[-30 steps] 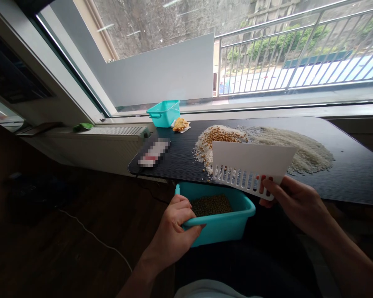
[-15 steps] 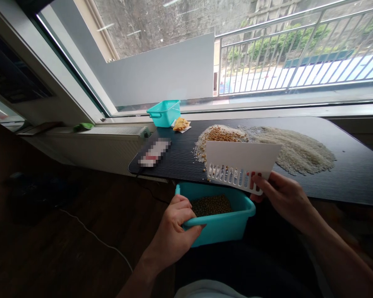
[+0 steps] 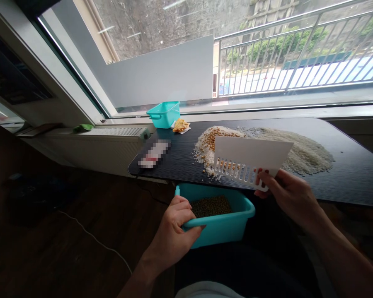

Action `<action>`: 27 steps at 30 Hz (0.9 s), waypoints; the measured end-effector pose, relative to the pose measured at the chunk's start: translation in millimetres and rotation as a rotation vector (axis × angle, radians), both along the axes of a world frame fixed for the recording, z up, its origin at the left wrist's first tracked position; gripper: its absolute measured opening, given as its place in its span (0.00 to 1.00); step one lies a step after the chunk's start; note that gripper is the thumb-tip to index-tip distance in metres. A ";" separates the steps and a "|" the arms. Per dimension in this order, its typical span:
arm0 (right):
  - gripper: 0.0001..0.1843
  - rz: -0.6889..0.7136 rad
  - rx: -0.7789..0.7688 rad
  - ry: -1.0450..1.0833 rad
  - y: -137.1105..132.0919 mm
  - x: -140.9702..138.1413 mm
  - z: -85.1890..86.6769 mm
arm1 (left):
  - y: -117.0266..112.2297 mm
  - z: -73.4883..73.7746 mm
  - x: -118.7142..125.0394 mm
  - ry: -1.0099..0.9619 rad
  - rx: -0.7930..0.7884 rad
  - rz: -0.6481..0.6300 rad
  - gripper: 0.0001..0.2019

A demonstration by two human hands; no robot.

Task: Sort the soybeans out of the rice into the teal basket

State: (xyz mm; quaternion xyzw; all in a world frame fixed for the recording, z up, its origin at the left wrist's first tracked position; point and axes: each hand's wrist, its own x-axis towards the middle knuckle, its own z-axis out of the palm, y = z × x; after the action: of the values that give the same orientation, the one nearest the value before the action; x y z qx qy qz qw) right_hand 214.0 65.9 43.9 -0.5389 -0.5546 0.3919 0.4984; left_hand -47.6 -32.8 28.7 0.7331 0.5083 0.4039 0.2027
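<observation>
My left hand (image 3: 174, 234) grips the near left rim of a teal plastic bin (image 3: 224, 229) held just below the black table's front edge; the bin holds dark green-brown beans (image 3: 211, 205). My right hand (image 3: 287, 194) pinches the lower right corner of a white slotted scraper card (image 3: 250, 157), which stands on the table (image 3: 345, 174) over the near edge of a pile of white rice (image 3: 298, 151) mixed with yellow soybeans (image 3: 219, 136). Several loose grains lie by the card's slots.
A second, smaller teal bin (image 3: 164, 112) stands at the table's far left corner beside a yellow crumpled wrapper (image 3: 180, 124). A blurred flat object (image 3: 154, 152) lies on the table's left end. A radiator sill (image 3: 112, 131) and a window are behind; a white cable (image 3: 93, 240) crosses the floor.
The white card moved left toward the table edge, then shifted back right and further onto the table over the beans. My left hand and the bin stayed put.
</observation>
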 end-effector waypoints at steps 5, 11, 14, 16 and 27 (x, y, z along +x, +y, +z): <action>0.26 0.040 -0.015 0.014 -1.3 -5.1 4.1 | -0.2 -0.9 -0.4 -0.009 -0.009 0.004 0.16; 0.25 0.056 0.000 0.022 3.0 -12.5 8.9 | -0.4 1.7 -0.7 0.003 -0.014 0.001 0.16; 0.28 0.065 0.004 0.042 12.3 -20.3 7.1 | -0.4 2.5 -0.6 0.008 -0.015 0.001 0.16; 0.30 0.088 -0.005 0.043 17.4 -25.4 5.0 | -0.4 1.9 -0.7 0.008 -0.011 0.003 0.16; 0.32 0.156 -0.014 0.052 14.6 -30.2 7.7 | -0.1 2.9 -0.1 -0.014 -0.007 0.002 0.16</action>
State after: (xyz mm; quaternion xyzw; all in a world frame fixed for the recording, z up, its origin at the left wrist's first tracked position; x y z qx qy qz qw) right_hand 183.8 80.5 51.7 -0.4874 -0.5791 0.4471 0.4767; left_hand -47.7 -32.9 31.7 0.7291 0.5089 0.4075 0.2084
